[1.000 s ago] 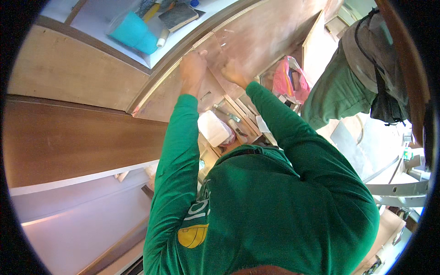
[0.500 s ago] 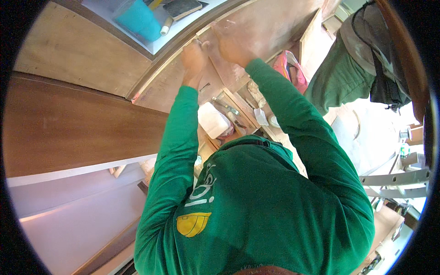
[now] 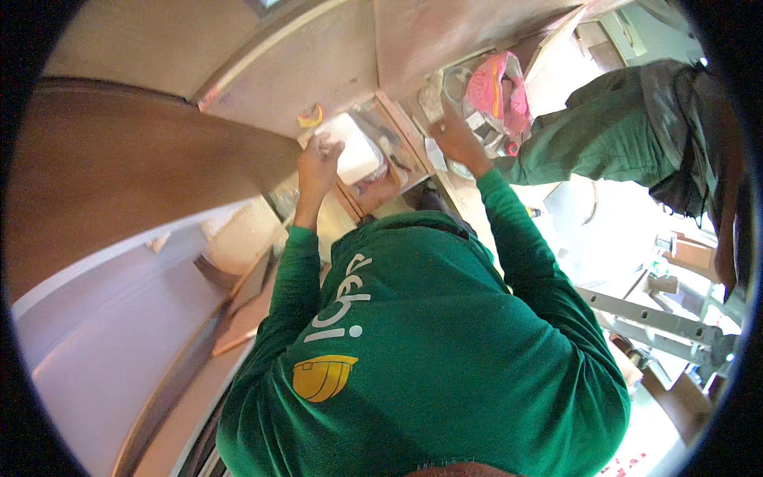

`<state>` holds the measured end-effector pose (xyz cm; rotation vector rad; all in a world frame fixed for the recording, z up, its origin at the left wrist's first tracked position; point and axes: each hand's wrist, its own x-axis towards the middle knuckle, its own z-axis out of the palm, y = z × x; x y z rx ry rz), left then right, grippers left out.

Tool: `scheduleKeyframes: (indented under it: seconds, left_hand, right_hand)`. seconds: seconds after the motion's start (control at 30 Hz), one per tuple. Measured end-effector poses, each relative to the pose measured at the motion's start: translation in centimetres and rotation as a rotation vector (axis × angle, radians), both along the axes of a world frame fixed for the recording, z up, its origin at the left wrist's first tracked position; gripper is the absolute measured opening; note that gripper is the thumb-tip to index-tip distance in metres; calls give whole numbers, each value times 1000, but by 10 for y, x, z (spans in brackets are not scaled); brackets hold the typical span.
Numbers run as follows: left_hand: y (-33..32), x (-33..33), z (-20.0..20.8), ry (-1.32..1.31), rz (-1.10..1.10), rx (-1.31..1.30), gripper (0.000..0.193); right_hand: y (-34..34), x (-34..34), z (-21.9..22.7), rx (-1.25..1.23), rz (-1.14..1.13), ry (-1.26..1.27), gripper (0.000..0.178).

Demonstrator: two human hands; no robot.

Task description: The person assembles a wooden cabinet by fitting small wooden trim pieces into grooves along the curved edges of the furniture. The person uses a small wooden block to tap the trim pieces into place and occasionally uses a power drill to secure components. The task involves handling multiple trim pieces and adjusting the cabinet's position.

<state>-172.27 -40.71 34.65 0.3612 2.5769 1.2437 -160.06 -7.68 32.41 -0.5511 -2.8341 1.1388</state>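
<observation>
My left hand [image 3: 318, 165] is raised in front of the white tub-like container [image 3: 355, 151], fingers curled together. Whatever may be between those fingertips is too small to make out. My right hand [image 3: 462, 145] hangs over the clutter beside a pink bag [image 3: 493, 94], its index finger stretched out and slightly blurred, with nothing visible in it. Just beyond my left hand a yellow and red ring-shaped thing [image 3: 311, 116] rests against the upright wooden panel [image 3: 286, 79]. Neither hand touches that panel.
A shallow wooden box [image 3: 397, 127] holds hand tools beside the white container. Another person's leg in green trousers [image 3: 612, 131] stands at the right. A metal ladder [image 3: 652, 314] lies behind it. A brown wooden board [image 3: 135, 183] runs along the left.
Both hands have come off the wooden panels and moved down toward my body. The view has shifted, so the shelf with the blue cup is nearly out of sight.
</observation>
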Motion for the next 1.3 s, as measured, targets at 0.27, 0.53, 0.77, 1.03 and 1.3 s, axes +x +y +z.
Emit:
scheduleKeyframes:
  seconds: [0.27, 0.53, 0.77, 1.03, 1.3]
  left_hand:
    - [-168, 134, -125, -452, 83, -250, 51]
    - [-155, 96, -217, -394, 75, -186, 51]
    - [-73, 88, -238, -443, 79, -174, 72]
    - [-37, 79, -276, -516, 249, -290, 84]
    - [-62, 81, -292, -1079, 60, 13, 58]
  right_hand:
    - [-73, 205, -86, -165, 3, -721, 87]
    - [-111, 171, -187, 19, 251, -542, 58]
    - [-223, 105, -209, -290, 126, -489, 35]
    - [-219, 139, -115, -468, 176, -726, 55]
    - [-166, 216, -128, -478, -27, -683, 60]
